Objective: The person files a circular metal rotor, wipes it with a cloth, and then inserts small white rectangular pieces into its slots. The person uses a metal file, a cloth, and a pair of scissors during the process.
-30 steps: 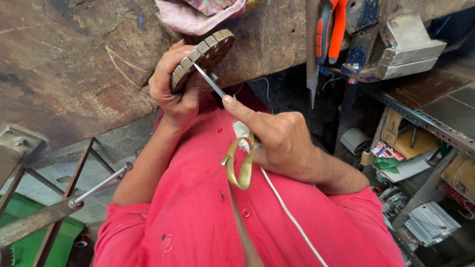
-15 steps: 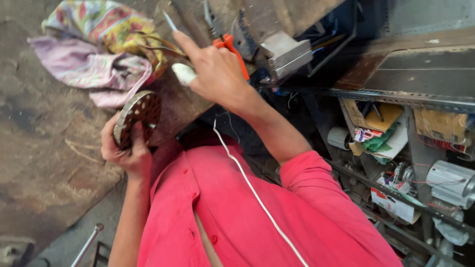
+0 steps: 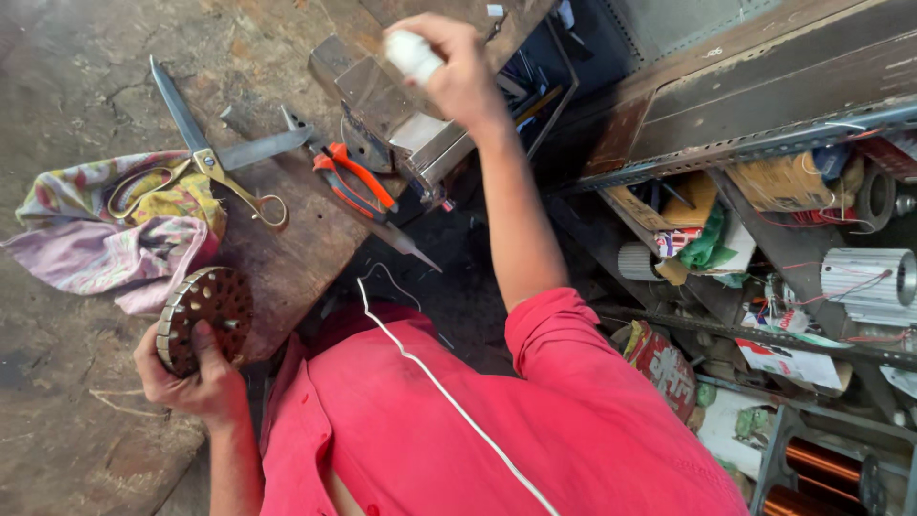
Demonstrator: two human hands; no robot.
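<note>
My left hand (image 3: 196, 377) grips a round perforated metal disc with a slotted rim (image 3: 203, 315) and holds it against the edge of the worn wooden bench (image 3: 296, 248). My right hand (image 3: 454, 67) is stretched out over the far side of the bench, closed around a small white roll (image 3: 413, 53). It hovers above a grey metal block (image 3: 401, 119). Brass-handled scissors (image 3: 205, 158) lie open on the bench, touched by neither hand. A white cord (image 3: 449, 401) runs across my red shirt.
Orange-handled pliers (image 3: 355, 180) lie beside the scissors. A crumpled patterned cloth (image 3: 110, 234) sits at the left. Metal shelves on the right hold a ribbed aluminium housing (image 3: 869, 277), copper wire spools (image 3: 821, 468), boxes and scraps.
A second ago my right hand worked the scissors against the disc. The scissors now lie on the bench, and that hand has reached away holding the white roll. The left hand has lowered the disc.
</note>
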